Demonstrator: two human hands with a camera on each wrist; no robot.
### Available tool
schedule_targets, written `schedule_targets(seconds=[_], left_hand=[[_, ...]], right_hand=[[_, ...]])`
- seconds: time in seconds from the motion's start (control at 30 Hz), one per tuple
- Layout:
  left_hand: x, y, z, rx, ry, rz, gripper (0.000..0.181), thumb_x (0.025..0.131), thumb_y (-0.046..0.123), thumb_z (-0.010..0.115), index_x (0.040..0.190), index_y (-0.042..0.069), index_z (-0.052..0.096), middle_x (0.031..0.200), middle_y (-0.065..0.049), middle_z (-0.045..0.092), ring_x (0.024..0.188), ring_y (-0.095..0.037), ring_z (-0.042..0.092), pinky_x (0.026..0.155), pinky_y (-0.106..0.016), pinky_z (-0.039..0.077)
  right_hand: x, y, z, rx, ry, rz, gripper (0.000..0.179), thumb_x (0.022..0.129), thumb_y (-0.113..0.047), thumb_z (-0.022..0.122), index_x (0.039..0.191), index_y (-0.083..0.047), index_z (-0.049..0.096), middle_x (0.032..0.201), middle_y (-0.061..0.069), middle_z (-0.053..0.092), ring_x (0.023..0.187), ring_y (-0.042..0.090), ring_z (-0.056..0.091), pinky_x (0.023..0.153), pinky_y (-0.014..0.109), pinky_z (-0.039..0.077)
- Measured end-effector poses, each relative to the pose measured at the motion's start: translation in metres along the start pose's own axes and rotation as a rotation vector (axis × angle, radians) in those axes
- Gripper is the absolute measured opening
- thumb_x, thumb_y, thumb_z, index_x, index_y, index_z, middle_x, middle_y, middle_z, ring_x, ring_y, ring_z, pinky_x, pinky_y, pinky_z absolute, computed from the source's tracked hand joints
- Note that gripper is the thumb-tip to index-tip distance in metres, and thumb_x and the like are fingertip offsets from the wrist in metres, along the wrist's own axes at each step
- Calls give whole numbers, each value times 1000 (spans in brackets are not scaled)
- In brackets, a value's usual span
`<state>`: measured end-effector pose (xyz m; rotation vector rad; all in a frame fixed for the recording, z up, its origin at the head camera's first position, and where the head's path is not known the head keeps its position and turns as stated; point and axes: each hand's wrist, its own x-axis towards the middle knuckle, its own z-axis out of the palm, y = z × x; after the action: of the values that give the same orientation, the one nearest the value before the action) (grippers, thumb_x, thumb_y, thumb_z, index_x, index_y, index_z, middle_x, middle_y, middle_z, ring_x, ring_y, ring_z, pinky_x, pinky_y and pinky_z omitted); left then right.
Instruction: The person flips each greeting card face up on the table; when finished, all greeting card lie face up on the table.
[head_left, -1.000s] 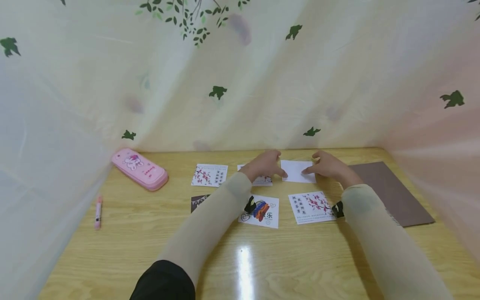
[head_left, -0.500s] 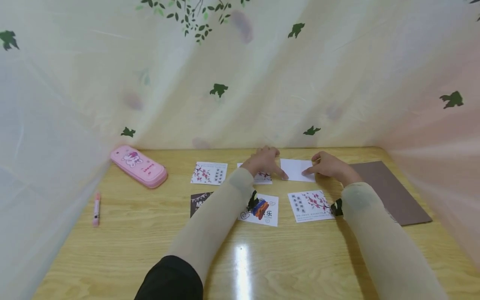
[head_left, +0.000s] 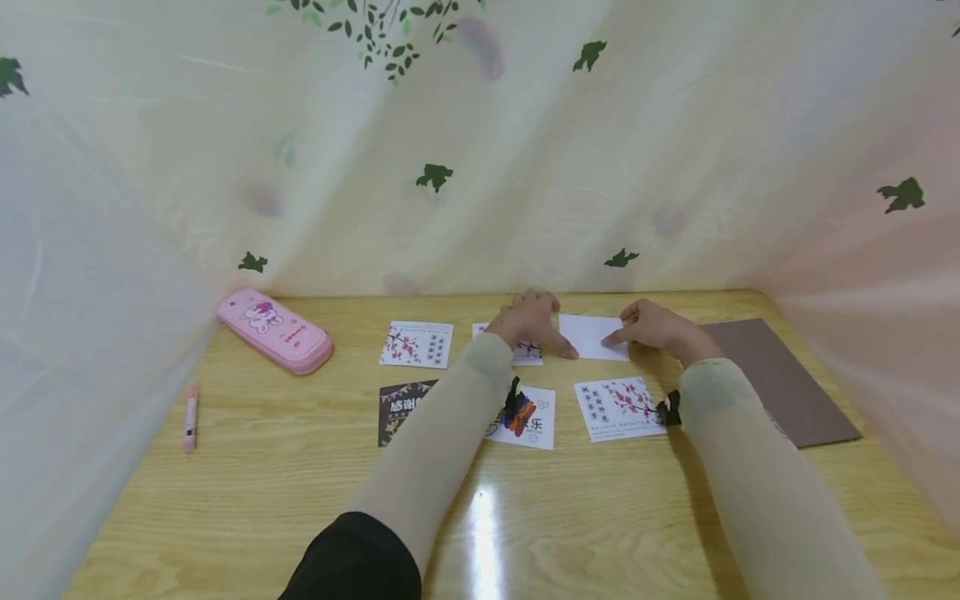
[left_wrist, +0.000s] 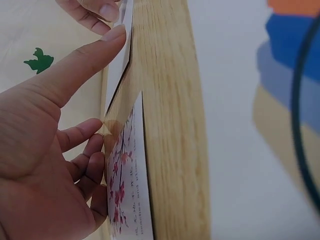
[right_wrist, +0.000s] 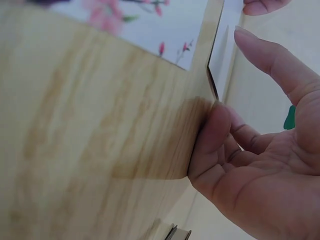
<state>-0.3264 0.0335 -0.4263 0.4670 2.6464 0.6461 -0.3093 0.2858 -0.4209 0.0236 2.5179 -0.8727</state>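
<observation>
A blank white card [head_left: 585, 335] lies at the back of the wooden table between both hands. My left hand [head_left: 529, 321] has its thumb stretched to the card's lower left corner; its other fingers bend loosely beside a blossom card [left_wrist: 125, 185], which it partly covers. My right hand [head_left: 658, 327] lays its thumb over the blank card's right part, with bent fingers resting by the right edge [right_wrist: 265, 135]. In the right wrist view, thumb and fingers stand apart. Another blossom card [head_left: 619, 408] lies in front of the right hand.
Further left are a third blossom card [head_left: 416, 344] and a dark printed card [head_left: 397, 408], partly behind the left sleeve, beside a white card with colourful print [head_left: 536, 417]. A pink pencil case [head_left: 276, 331], pink marker [head_left: 191, 417] and brown board [head_left: 780, 383] lie outward.
My left hand and forearm have shifted slightly right, uncovering more of the dark card. The right hand stays by the blank card, which looks nearly still. The head view tilts a little.
</observation>
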Motion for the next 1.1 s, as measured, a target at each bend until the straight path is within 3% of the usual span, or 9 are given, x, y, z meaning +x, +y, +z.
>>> schedule_targets(seconds=[0.2, 0.7, 1.1], left_hand=[[-2, 2, -3, 1, -4, -7, 94, 76, 59, 92, 151, 23, 49, 161, -7, 42, 143, -31, 40, 124, -58, 39], [0, 0, 2, 10, -8, 9, 92, 78, 58, 92, 150, 21, 49, 159, -9, 42, 143, -32, 40, 126, -57, 37], [2, 0, 1, 21, -22, -4, 91, 77, 59, 92, 148, 23, 48, 158, -7, 42, 141, -30, 40, 125, -56, 37]], right_hand=[[-1, 0, -4, -2, 0, -6, 84, 95, -41, 79, 151, 3, 36, 144, 21, 48, 122, 34, 48, 116, 52, 41], [-1, 0, -3, -13, 22, 18, 73, 95, -40, 79, 141, 1, 41, 127, 16, 53, 113, 30, 51, 103, 42, 43], [1, 0, -2, 0, 19, 6, 72, 96, -38, 78, 143, 2, 40, 130, 17, 51, 114, 30, 50, 105, 45, 43]])
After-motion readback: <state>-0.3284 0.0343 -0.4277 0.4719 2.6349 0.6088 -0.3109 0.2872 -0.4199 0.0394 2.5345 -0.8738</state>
